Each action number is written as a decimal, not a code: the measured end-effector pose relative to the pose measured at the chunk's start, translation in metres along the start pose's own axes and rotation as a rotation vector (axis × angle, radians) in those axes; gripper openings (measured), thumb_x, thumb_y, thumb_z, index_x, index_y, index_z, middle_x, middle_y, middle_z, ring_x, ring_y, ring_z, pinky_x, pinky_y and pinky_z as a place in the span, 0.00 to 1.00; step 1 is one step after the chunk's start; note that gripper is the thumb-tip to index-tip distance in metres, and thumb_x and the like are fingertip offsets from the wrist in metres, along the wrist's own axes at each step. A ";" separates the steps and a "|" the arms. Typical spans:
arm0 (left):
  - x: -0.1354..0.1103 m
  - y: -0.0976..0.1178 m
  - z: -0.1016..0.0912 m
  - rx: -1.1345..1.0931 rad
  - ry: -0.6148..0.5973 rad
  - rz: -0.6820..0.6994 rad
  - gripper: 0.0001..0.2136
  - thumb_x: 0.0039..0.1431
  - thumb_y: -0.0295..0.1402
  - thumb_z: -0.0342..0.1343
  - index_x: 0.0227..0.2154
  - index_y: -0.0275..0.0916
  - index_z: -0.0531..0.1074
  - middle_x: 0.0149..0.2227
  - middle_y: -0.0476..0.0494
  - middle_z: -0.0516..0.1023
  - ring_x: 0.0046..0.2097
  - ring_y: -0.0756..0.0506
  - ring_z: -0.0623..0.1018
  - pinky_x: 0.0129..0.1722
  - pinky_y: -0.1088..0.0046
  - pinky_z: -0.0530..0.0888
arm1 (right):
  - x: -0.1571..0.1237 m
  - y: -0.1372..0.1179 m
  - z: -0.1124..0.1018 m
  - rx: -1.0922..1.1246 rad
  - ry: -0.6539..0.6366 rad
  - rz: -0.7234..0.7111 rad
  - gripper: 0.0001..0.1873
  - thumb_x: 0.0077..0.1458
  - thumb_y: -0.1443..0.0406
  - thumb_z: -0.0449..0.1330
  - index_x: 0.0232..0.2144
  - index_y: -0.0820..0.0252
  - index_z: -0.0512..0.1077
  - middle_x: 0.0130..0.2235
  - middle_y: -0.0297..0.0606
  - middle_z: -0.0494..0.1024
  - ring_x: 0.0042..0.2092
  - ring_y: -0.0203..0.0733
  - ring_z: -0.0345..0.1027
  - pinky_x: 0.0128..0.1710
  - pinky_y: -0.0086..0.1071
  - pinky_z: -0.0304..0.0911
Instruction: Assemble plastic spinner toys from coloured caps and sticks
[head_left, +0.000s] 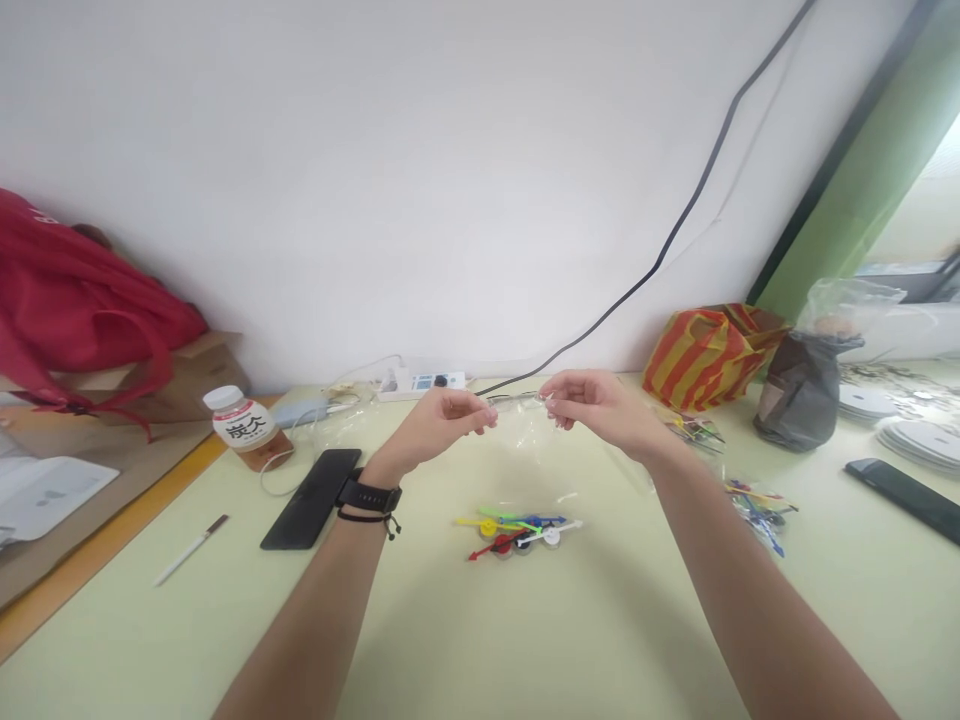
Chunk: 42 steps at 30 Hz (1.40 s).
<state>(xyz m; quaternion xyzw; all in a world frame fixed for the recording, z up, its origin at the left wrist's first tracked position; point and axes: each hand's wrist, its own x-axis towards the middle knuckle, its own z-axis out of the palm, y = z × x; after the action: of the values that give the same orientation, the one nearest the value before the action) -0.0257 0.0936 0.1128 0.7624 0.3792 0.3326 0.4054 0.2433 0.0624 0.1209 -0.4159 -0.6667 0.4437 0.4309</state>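
left hand [442, 422] and right hand [596, 405] pinch a clear plastic bag [531, 425] mid-frame; it looks light, limp, slippery, best held by its upper corners.

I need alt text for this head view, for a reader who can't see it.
A person's left hand and right hand pinch clear plastic between them above a pale green table. A small pile of coloured arrows lies nearer the person, with a dark phone and a bottle to the left and a striped bag to the right.
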 end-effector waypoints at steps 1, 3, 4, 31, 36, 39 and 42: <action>0.000 -0.001 -0.001 0.007 -0.003 -0.001 0.18 0.60 0.51 0.62 0.33 0.39 0.83 0.35 0.40 0.84 0.36 0.45 0.79 0.39 0.68 0.76 | 0.001 0.001 -0.001 0.028 0.003 0.003 0.14 0.54 0.56 0.69 0.38 0.58 0.79 0.31 0.36 0.77 0.34 0.40 0.70 0.37 0.36 0.69; -0.001 -0.001 -0.003 -0.006 -0.015 -0.003 0.19 0.61 0.52 0.61 0.35 0.39 0.83 0.36 0.39 0.84 0.36 0.44 0.79 0.38 0.68 0.76 | 0.003 0.003 -0.002 0.081 0.017 0.007 0.14 0.52 0.56 0.70 0.37 0.58 0.78 0.30 0.35 0.76 0.34 0.40 0.69 0.36 0.35 0.68; -0.001 0.000 -0.003 -0.019 -0.024 -0.004 0.20 0.62 0.52 0.60 0.36 0.39 0.83 0.36 0.39 0.84 0.37 0.44 0.79 0.38 0.68 0.76 | 0.004 0.004 -0.002 0.103 0.029 0.008 0.14 0.52 0.55 0.70 0.37 0.58 0.78 0.30 0.35 0.75 0.33 0.39 0.68 0.36 0.35 0.67; 0.005 -0.006 0.007 -0.142 0.121 -0.028 0.24 0.56 0.51 0.68 0.46 0.37 0.80 0.35 0.41 0.84 0.34 0.44 0.82 0.34 0.68 0.79 | 0.017 0.025 0.012 0.087 -0.035 -0.015 0.20 0.54 0.49 0.69 0.37 0.58 0.77 0.32 0.35 0.77 0.36 0.39 0.69 0.40 0.35 0.67; 0.003 -0.007 0.001 -0.147 0.126 -0.051 0.20 0.53 0.47 0.70 0.43 0.36 0.82 0.34 0.39 0.85 0.37 0.43 0.82 0.39 0.66 0.79 | 0.016 0.026 0.007 0.069 0.035 -0.005 0.19 0.53 0.48 0.69 0.35 0.57 0.76 0.34 0.35 0.76 0.37 0.39 0.68 0.39 0.34 0.65; 0.002 -0.006 0.000 -0.136 0.110 -0.059 0.18 0.53 0.46 0.71 0.39 0.37 0.82 0.34 0.39 0.85 0.37 0.43 0.82 0.39 0.66 0.79 | 0.016 0.023 0.008 0.056 0.061 -0.008 0.19 0.54 0.48 0.68 0.34 0.57 0.76 0.31 0.34 0.75 0.35 0.38 0.67 0.38 0.34 0.64; 0.003 -0.005 0.002 -0.129 0.115 -0.042 0.17 0.58 0.48 0.66 0.34 0.36 0.81 0.34 0.39 0.84 0.36 0.44 0.81 0.38 0.68 0.77 | 0.015 0.021 0.010 0.033 0.074 -0.017 0.20 0.57 0.46 0.66 0.35 0.57 0.76 0.30 0.34 0.75 0.35 0.38 0.67 0.39 0.34 0.65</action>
<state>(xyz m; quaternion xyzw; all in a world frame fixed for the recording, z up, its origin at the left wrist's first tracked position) -0.0238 0.0971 0.1085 0.7063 0.3955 0.3911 0.4379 0.2334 0.0794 0.1019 -0.4191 -0.6466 0.4352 0.4657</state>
